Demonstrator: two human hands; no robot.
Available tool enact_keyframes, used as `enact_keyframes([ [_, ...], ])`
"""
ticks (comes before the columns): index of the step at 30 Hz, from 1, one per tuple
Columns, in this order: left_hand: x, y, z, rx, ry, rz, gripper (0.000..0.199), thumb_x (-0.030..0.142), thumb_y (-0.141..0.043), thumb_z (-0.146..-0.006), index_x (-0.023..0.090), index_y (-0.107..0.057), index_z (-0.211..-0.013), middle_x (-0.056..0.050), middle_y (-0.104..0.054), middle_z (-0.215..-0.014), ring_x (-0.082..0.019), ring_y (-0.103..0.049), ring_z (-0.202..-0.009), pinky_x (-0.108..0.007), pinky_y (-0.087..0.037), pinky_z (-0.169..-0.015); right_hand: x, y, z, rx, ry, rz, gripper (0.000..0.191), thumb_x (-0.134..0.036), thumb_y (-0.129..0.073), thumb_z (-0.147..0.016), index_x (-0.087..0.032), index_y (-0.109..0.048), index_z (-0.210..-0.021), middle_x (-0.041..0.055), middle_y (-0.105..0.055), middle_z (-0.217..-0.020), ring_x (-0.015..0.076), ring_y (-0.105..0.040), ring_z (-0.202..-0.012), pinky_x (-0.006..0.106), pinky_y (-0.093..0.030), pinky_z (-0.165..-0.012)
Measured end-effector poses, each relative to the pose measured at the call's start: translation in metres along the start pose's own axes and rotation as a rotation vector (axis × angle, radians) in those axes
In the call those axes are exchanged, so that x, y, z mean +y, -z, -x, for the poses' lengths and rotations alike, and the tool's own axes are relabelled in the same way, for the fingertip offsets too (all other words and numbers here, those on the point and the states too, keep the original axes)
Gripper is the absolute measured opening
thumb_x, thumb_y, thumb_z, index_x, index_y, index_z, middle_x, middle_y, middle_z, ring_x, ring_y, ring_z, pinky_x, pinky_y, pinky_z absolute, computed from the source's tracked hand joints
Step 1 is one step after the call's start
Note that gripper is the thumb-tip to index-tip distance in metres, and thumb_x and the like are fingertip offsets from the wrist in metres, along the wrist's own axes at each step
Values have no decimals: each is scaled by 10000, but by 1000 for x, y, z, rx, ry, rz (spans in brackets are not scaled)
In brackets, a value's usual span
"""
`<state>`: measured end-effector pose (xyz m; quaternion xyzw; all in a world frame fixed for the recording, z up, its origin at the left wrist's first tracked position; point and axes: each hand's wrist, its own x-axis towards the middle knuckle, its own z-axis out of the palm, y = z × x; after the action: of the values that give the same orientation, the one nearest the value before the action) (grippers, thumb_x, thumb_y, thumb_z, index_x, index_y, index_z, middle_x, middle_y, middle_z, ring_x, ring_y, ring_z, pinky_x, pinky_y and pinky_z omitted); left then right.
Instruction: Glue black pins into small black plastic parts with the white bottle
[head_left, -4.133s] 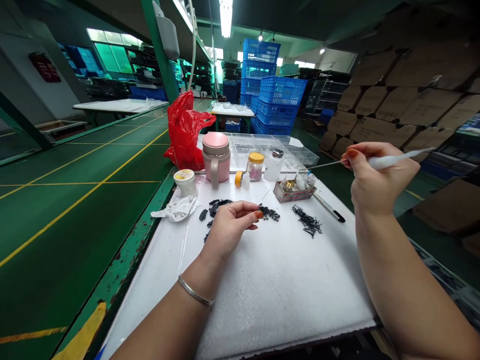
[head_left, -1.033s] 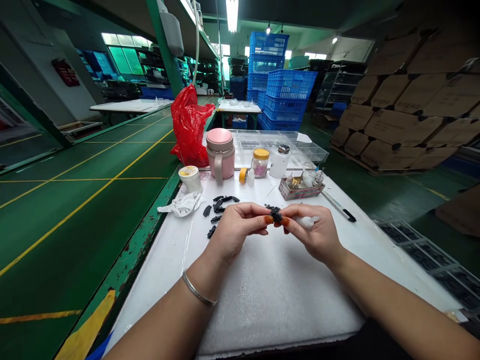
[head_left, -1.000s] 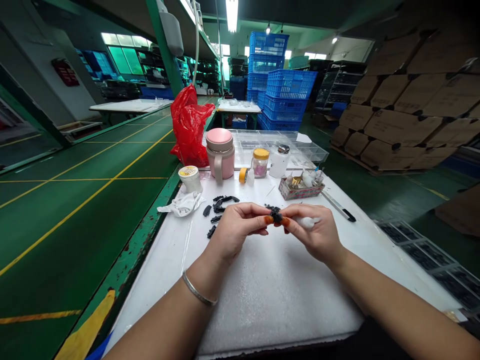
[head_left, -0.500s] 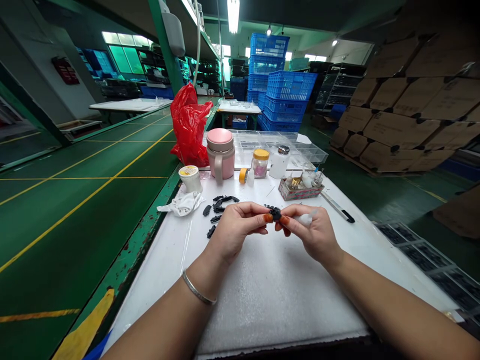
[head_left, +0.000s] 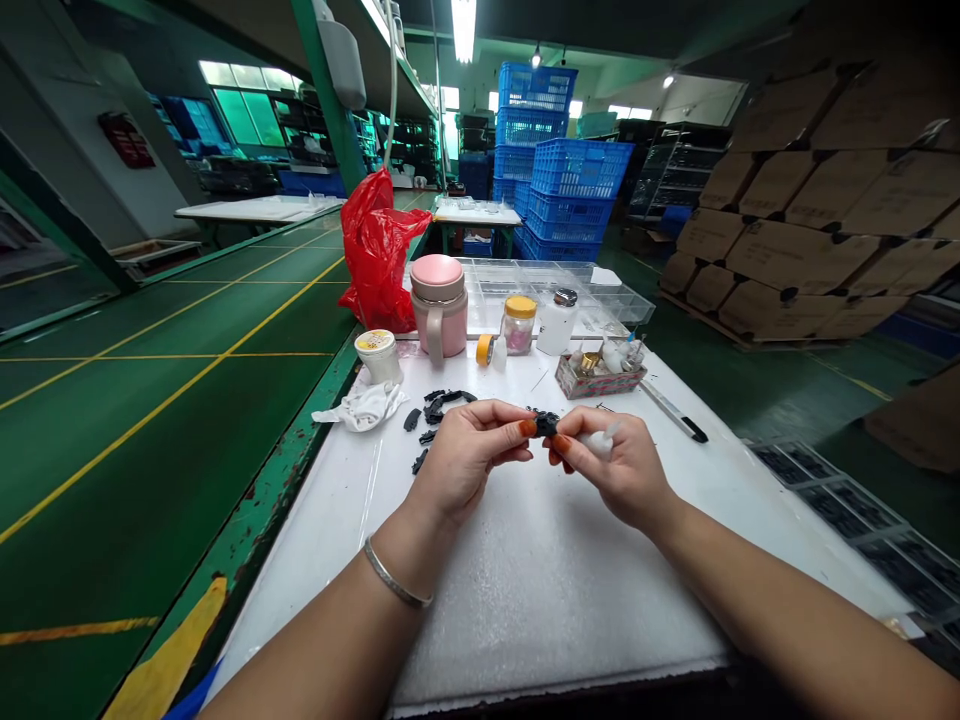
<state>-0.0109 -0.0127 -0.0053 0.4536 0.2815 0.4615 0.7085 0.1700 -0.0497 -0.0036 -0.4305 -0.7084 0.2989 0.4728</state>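
Between my two hands is a small black plastic part (head_left: 545,424), pinched at its left side by the thumb and fingers of my left hand (head_left: 469,450). My right hand (head_left: 619,460) grips the part's right side with thumb and fingertips. Tucked in that same hand is a small translucent white bottle (head_left: 602,441) with a narrow tip. Left of my left hand, several black plastic pieces lie on the white table (head_left: 525,600), among them a curved one (head_left: 450,401) and a small oval one (head_left: 412,420). My fingers hide much of the held part.
Behind my hands stand a pink mug (head_left: 439,310), a yellow-lidded jar (head_left: 519,325), a white bottle (head_left: 556,325) and a box of small items (head_left: 598,378). A utility knife (head_left: 675,412) lies right; a white cloth (head_left: 365,406) and tub (head_left: 379,356) sit left.
Both hands stay on the black part, which has shifted very slightly left in view. The right fingers have moved a little around it, and the small white bottle has tilted slightly.
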Motion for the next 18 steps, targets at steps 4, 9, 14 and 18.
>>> enact_keyframes([
  [4, 0, 1, 0, -30, -14, -12, 215, 287, -866, -684, 135, -763, -797, -57, -701, -791, -107, -603, -666, -186, -492, -610, 2, 0, -1, -22, -5, -34, 219, -338, -622, -907, -182, -660, -758, 22, -660, -692, 132, -561, -583, 256, -444, -557],
  [9, 2, 0, 1, -17, -22, -55, 214, 288, -851, -693, 134, -765, -815, -65, -708, -811, -107, -597, -661, -190, -504, -621, 3, -1, -3, 15, 39, 27, 189, -371, -670, -869, -187, -690, -832, 15, -639, -673, 147, -576, -603, 268, -448, -578],
  [14, 3, -1, -2, 13, -42, -170, 259, 320, -868, -666, 137, -753, -808, -70, -710, -822, -147, -633, -723, -212, -535, -638, 2, -1, -6, 100, 43, 61, 224, -390, -668, -864, -181, -700, -790, 27, -672, -681, 153, -598, -610, 266, -455, -593],
  [18, 7, 2, -1, 75, -35, -318, 348, 398, -879, -640, 181, -754, -882, -44, -715, -870, -166, -643, -775, -210, -552, -637, -2, 1, -10, 175, 58, 17, 222, -353, -636, -870, -178, -688, -743, -10, -671, -661, 110, -593, -581, 204, -459, -609],
])
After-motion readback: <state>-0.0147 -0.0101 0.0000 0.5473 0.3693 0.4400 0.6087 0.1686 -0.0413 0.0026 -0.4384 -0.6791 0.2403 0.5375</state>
